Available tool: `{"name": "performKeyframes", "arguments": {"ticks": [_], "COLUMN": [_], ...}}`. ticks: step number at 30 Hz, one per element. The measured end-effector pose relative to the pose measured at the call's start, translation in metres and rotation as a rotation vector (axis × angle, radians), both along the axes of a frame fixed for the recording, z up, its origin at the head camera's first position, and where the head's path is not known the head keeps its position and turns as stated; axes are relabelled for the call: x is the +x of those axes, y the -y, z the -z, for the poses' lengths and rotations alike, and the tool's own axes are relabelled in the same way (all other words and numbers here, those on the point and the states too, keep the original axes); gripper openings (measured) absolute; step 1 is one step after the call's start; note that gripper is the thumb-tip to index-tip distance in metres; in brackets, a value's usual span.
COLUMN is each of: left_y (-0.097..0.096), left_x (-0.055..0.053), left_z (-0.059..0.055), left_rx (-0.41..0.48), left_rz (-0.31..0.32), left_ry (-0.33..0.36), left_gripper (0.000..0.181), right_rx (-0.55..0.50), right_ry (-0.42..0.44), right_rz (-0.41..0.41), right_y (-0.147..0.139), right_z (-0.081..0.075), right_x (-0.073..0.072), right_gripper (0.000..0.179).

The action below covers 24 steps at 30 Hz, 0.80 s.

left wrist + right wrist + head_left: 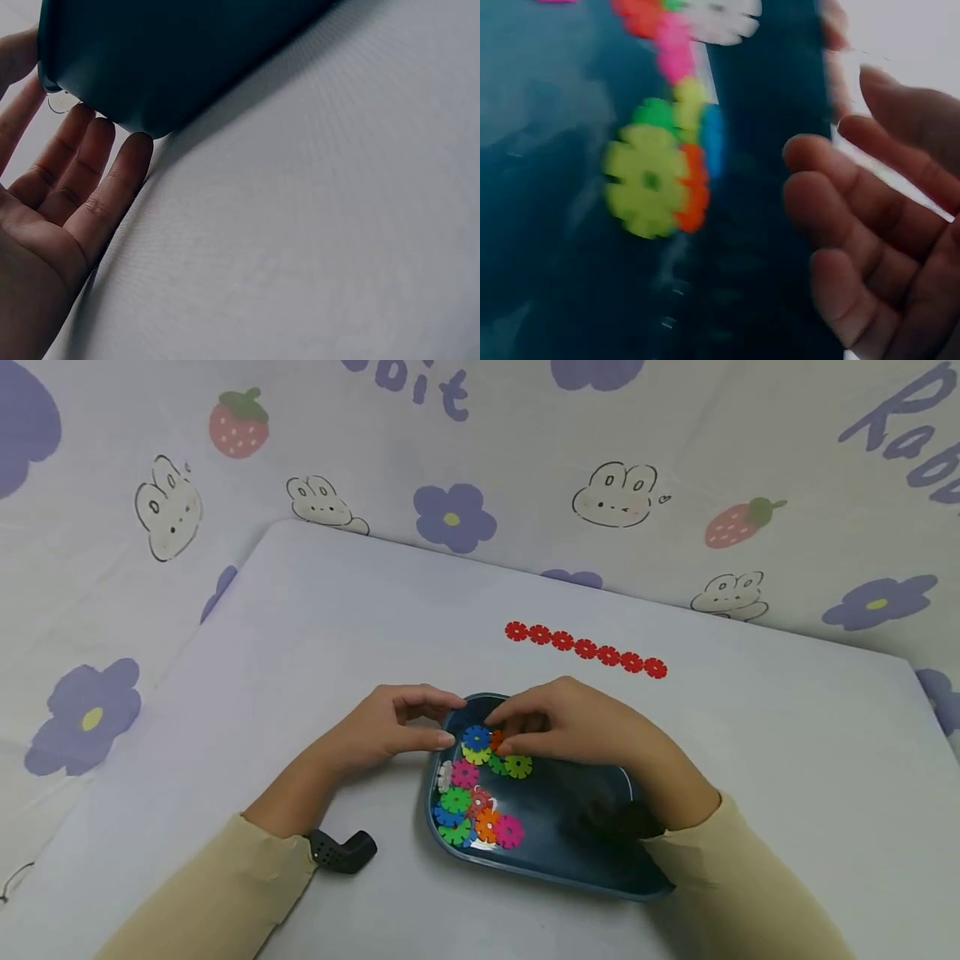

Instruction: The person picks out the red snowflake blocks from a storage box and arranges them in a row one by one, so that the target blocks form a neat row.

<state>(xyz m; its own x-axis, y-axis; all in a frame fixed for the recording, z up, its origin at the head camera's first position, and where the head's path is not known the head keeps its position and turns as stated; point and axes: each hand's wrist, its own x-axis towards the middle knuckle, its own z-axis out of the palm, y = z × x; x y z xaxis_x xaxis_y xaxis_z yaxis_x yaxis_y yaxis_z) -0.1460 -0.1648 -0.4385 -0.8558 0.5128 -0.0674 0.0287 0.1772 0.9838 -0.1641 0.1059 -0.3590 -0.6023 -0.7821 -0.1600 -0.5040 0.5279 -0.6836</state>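
A dark teal tray point(555, 877) lies on the table with several colourful notched plastic discs in its left part. At its far left corner my left hand point(397, 718) has thumb and forefinger tips at the rim; the left wrist view shows other fingertips point(139, 146) against the tray's outside wall. My right hand point(570, 718) is over the tray's far side, fingers loosely bent, with nothing visible between them. Close to its fingertips are a blue disc point(476, 738), an orange disc point(694, 187) and a yellow-green disc point(645, 180). Pink, green and white discs lie nearer the front.
Behind the tray, a row of red notched discs point(586, 648) runs across the white table point(360, 602). A black angled object point(345, 852) sits at my left sleeve. A printed cloth point(510, 460) with rabbits and flowers hangs beyond the table's far edge.
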Motion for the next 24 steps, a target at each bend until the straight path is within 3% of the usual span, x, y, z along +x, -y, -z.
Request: {"name": "performKeyframes", "arguments": {"ticks": [5, 11, 16, 24], "left_y": [-0.001, -0.001, -0.001, -0.003], "left_x": [0.000, 0.001, 0.001, 0.000], "left_z": [0.000, 0.001, 0.000, 0.000], "left_rx": [-0.001, -0.004, 0.008, 0.014], "left_rz": [-0.001, -0.015, -0.016, -0.005], "left_ry": [-0.002, -0.002, 0.007, 0.009], "left_gripper": [0.040, 0.039, 0.039, 0.038], "right_rx": [0.098, 0.231, 0.302, 0.287], "right_ry": [0.107, 0.223, 0.171, 0.085], "right_rz": [-0.191, -0.277, -0.251, -0.256], "right_y": [0.016, 0.028, 0.030, 0.033], "right_z": [0.009, 0.023, 0.028, 0.031], "right_x": [0.003, 0.006, 0.006, 0.007], "right_gripper": [0.033, 0.024, 0.027, 0.037]}}
